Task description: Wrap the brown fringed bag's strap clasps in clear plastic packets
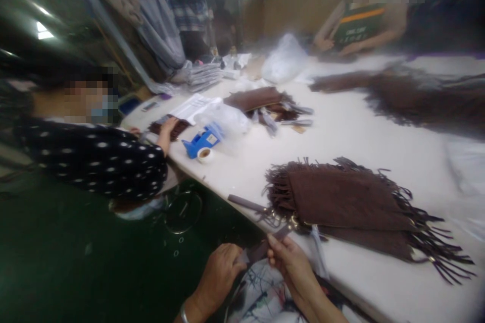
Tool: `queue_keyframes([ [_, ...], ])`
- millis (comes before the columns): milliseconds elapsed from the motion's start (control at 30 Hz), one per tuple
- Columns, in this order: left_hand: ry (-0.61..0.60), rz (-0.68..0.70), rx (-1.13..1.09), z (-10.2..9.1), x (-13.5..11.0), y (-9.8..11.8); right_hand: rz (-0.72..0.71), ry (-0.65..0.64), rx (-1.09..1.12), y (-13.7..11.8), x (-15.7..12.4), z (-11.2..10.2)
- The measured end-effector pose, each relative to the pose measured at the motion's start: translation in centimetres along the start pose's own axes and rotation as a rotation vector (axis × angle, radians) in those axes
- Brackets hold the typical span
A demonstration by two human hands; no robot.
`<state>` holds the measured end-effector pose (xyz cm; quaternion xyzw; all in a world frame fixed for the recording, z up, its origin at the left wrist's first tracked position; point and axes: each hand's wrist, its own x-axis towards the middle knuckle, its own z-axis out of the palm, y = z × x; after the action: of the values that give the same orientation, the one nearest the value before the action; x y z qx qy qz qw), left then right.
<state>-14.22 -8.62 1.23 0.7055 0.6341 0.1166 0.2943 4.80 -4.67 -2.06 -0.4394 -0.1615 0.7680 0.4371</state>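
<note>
The left fingers [234, 254] are curled closed on a small pale piece [244, 256] at the near end of a dark brown strap [259, 251]; whether they also grip the strap is unclear. The right fingers [276, 245] pinch the strap farther along, thumb on top. The strap lies over the person's lap, just off the near edge of the table [409, 166], and seems to reach the gold-coloured fittings [293, 222] at the near left of a fringed brown stack [341, 197].

A hard pull on the strap could drag the stack toward the edge, since the two look joined. The pale piece is thin and may slip or crease if the left grip loosens. A second strip [247, 203] overhangs the edge to the left and could catch on a sleeve, as could the grey hanging strip [318, 247] near the right hand.

Farther left, a white roll [205, 155] stands near the edge beside a blue dispenser [202, 140]; a knock might send it off. The dispenser's white label is too small to read. Beyond, a co-worker's hand [166, 128] rests on another dark brown piece [178, 129]. At the far right, a green apron [356, 25] with an orange band bears pale lettering, too blurred to read; no brand is legible.
</note>
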Motion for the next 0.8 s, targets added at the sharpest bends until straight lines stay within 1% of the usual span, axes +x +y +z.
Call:
queue_keyframes([
  [400, 0.023, -0.001, -0.004, 0.7, -0.7, -0.8, -0.031, 0.037, -0.016, 0.5, 0.3, 0.1],
  [633, 0.025, -0.008, -0.040, 0.6, -1.1, -0.8, -0.033, 0.051, -0.021, 0.3, 0.1, 0.4],
  [800, 0.037, -0.014, -0.041, 0.8, -1.1, -0.9, -0.036, 0.059, -0.017, 0.5, 0.3, 0.2],
])
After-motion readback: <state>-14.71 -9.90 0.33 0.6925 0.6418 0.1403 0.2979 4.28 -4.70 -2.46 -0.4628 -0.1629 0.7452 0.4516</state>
